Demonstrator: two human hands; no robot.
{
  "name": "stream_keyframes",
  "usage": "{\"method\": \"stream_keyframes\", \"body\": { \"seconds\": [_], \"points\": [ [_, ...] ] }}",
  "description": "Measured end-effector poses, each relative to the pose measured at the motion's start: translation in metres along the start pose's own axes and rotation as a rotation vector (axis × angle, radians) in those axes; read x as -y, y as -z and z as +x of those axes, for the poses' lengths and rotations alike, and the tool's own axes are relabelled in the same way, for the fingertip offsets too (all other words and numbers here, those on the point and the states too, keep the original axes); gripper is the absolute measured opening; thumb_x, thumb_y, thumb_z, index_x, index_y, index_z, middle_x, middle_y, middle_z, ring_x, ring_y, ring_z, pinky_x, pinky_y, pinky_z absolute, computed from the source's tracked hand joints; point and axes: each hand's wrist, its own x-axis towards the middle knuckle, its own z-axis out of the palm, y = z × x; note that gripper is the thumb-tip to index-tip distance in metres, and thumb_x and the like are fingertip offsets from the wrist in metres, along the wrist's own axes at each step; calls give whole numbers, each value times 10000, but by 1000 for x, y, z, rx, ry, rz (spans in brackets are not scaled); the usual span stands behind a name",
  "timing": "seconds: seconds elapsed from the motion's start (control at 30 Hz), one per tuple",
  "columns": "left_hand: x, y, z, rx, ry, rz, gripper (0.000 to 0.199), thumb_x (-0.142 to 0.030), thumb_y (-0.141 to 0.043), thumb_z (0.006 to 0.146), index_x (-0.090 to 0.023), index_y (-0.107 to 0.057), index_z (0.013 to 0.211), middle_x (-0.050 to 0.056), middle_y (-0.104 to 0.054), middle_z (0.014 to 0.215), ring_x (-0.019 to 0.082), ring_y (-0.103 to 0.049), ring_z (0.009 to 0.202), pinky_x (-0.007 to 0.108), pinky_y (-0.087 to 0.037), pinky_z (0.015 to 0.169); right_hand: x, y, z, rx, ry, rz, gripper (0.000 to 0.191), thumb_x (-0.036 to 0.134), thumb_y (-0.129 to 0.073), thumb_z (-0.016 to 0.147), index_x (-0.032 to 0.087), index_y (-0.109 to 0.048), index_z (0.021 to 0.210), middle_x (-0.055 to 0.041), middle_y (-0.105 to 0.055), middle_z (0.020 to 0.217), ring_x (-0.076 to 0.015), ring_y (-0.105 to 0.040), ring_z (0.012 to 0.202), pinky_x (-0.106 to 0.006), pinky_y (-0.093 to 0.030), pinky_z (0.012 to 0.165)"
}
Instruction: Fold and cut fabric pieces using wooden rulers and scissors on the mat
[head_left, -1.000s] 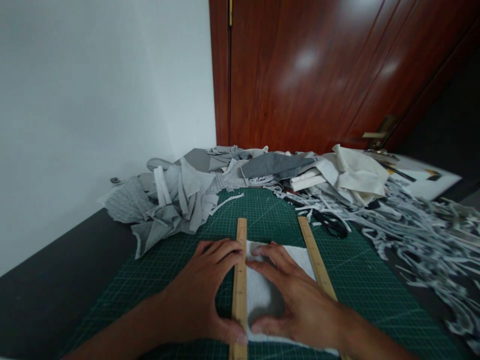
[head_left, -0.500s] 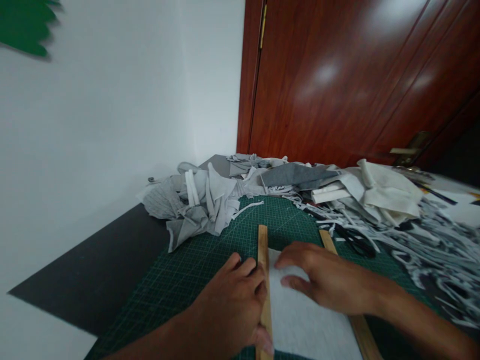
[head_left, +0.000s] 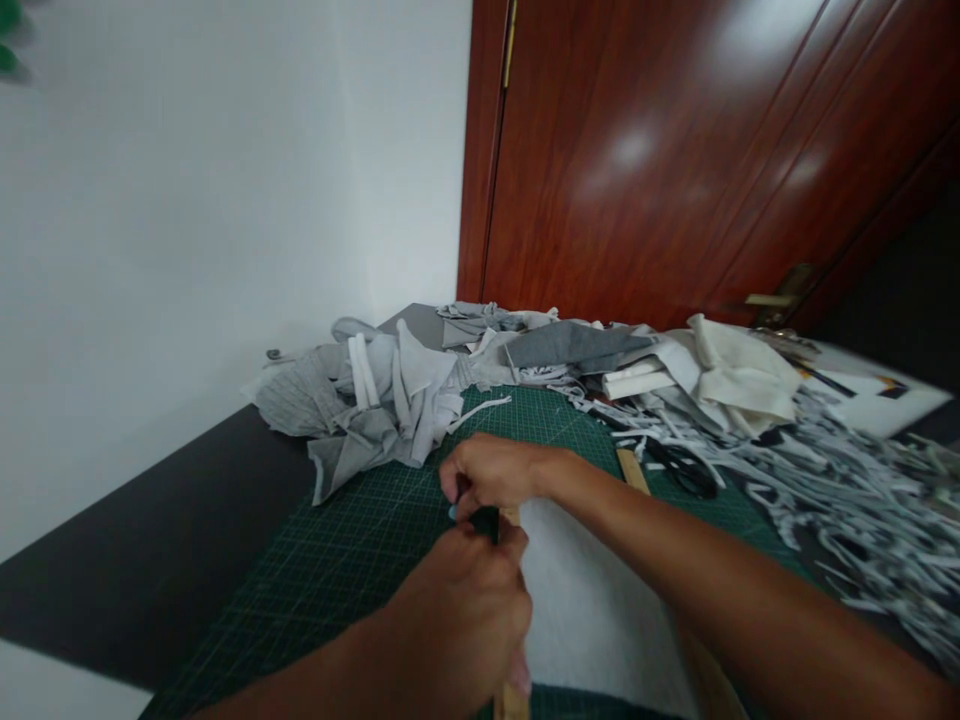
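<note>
My left hand (head_left: pixel 480 595) is closed around the left wooden strip (head_left: pixel 511 704), which lies along the left edge of a piece of white fabric (head_left: pixel 589 600). Reaching across the fabric, my right hand (head_left: pixel 499 472) is just beyond the left one, near the strip's far part, with its fingers curled in. A tiny light-blue bit shows at its fingertips, and a dark patch lies between the hands; what the fingers hold is hidden. The second wooden strip (head_left: pixel 632 470) runs along the fabric's right side, partly covered by my right forearm. A green cutting mat (head_left: pixel 360 570) lies underneath.
Crumpled grey cloth (head_left: pixel 382 400) is heaped at the back left. Folded cream fabric (head_left: pixel 742 375) and dark grey cloth (head_left: pixel 577 345) lie at the back. Thin fabric strips (head_left: pixel 817 490) spread on the right, beside black looped handles (head_left: pixel 686 470). A white wall and wooden door (head_left: pixel 637 200) stand behind.
My right hand has moved left from above the white fabric to the left wooden strip, and its fingers have curled in. My left hand stays at that strip. The view has shifted slightly right.
</note>
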Motion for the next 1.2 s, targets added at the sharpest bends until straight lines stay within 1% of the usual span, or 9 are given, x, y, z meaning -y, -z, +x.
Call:
{"method": "stream_keyframes", "body": {
  "seconds": [0.1,0.23,0.3,0.43,0.57,0.67,0.77,0.93,1.2],
  "points": [
    [2,17,-4,22,42,-94,552,-679,-837,777,-130,-781,813,132,-715,975,297,-680,803,464,-593,778,-5,-3,-4,-38,19,40,199,83,-888,767,184,-723,719,62,-633,688,-126,-605,670,-240,-441,641],
    [3,32,-13,53,88,-261,502,-568,-883,770,-127,-758,972,99,-684,1056,326,-691,915,502,-599,841,-15,-3,-22,-161,45,109,167,88,-870,809,183,-740,852,58,-685,769,-122,-654,734,-221,-482,678],
    [3,34,-17,84,120,-308,595,-555,-942,689,-134,-750,1064,92,-685,1107,342,-695,955,522,-596,866,-21,-2,-40,-247,43,141,151,94,-845,849,175,-755,939,28,-740,853,-135,-699,798,-232,-517,724],
    [4,30,-21,93,179,-382,702,-558,-976,626,-172,-734,1160,107,-681,1245,352,-699,1044,514,-577,931,-21,-4,-88,-356,80,153,129,95,-713,956,190,-791,915,-18,-795,922,-163,-735,864,-291,-543,804],
    [6,24,-22,46,176,-426,736,-548,-975,625,-204,-719,1223,102,-679,1275,352,-684,1119,503,-542,1011,-4,-29,-130,-389,229,163,153,170,-665,1023,208,-797,958,-35,-793,887,-171,-741,840,-300,-560,775],
    [6,22,-22,41,191,-438,702,-516,-979,629,-218,-720,1209,78,-671,1270,347,-674,1123,521,-534,1026,12,-51,-147,-395,284,142,240,122,-605,1024,215,-785,897,-50,-755,921,-174,-704,873,-290,-561,761],
    [6,23,-22,68,206,-458,661,-491,-985,624,-217,-718,1163,69,-659,1280,334,-669,1110,515,-547,1007,22,-63,-151,-391,343,97,299,105,-550,1006,250,-789,901,-45,-735,906,-198,-661,882,-317,-560,754],
    [6,24,-21,74,209,-470,648,-522,-971,637,-215,-708,1144,71,-660,1286,318,-678,1068,510,-556,994,21,-64,-144,-330,409,103,350,103,-494,1010,303,-781,996,-22,-750,902,-236,-648,956,-392,-554,878],
    [7,25,-22,114,238,-494,705,-492,-976,635,-199,-707,1217,92,-630,1410,364,-650,1216,565,-523,1080,14,-74,-136,-323,528,69,283,105,-497,1061,225,-741,980,-28,-775,916,-199,-684,982,-359,-525,1022]
  ]
}}
